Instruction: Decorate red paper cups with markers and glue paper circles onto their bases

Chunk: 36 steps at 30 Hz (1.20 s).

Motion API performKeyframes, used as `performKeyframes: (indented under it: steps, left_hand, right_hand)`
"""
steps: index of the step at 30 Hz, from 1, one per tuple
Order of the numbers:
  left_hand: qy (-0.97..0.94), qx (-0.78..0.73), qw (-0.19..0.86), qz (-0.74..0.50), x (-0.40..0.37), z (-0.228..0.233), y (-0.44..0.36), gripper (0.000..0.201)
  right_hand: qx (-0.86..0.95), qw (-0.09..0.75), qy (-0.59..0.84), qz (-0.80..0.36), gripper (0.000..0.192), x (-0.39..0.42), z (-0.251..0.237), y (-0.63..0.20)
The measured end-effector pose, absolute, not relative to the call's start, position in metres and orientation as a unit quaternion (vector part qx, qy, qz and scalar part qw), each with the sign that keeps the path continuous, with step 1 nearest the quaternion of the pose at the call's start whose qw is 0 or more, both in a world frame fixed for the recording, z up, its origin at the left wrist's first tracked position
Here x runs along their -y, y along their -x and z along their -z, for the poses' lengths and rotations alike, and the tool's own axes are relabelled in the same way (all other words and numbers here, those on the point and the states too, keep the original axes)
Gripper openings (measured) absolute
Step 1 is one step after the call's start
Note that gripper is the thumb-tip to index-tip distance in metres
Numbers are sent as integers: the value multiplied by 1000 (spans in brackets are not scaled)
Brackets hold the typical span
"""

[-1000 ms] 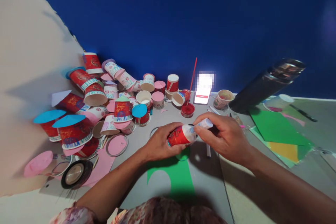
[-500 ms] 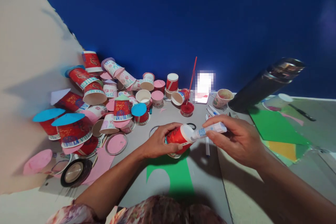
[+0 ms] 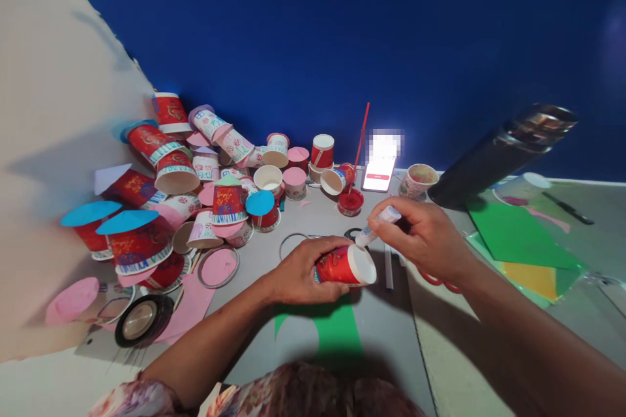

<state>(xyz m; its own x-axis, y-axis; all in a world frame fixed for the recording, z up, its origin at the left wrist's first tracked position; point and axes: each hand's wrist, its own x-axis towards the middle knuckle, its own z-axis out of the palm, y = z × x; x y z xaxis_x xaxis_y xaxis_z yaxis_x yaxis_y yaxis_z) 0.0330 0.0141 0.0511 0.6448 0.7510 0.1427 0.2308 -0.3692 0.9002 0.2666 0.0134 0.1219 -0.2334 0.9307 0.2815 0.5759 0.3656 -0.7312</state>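
My left hand (image 3: 303, 273) is wrapped round a red paper cup (image 3: 337, 267), which lies tilted with its white bottom (image 3: 362, 265) facing right. In my right hand (image 3: 415, 228) is a white glue tube (image 3: 379, 225) with blue print, its nozzle down at the upper edge of the cup's bottom. Under the cup lies a cut piece of green paper (image 3: 340, 332). Just beyond it are a round ring (image 3: 292, 238) and a black loop (image 3: 352, 233), partly hidden. Red handles (image 3: 433, 278) show below my right wrist.
A heap of decorated paper cups (image 3: 227, 205) fills the left, beside a roll of tape (image 3: 141, 320). At the back stand a red pot (image 3: 350, 203) with a stick, a lit phone (image 3: 379, 169) and a dark flask (image 3: 493, 159). Green sheets (image 3: 523, 234) lie right.
My left hand has tipped the cup so its bottom faces further right. The glue tube in my right hand has moved left and up and now points more steeply down.
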Motion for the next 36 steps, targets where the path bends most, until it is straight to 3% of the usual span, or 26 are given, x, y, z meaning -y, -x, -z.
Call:
performKeyframes:
  steps: [11, 17, 25, 31, 36]
  left_hand:
    - [-727, -358, 493, -317, -18, -50, -32, 60]
    - [-728, -344, 544, -237, -18, -47, -34, 58]
    - [-760, -343, 502, -228, -18, -45, -35, 54]
    - [-689, -360, 579, -244, -21, -46, -33, 55]
    - [-605, -287, 696, -258, -25, -46, -27, 57]
  right_hand:
    - [661, 317, 566, -376, 30, -7, -107, -286]
    - [698, 394, 527, -282, 19, 2, -117, -272]
    - [768, 338, 468, -279, 18, -3, -121, -267]
    - [829, 313, 403, -230, 13, 10, -119, -281]
    - [811, 311, 458, -190, 14, 11, -107, -296]
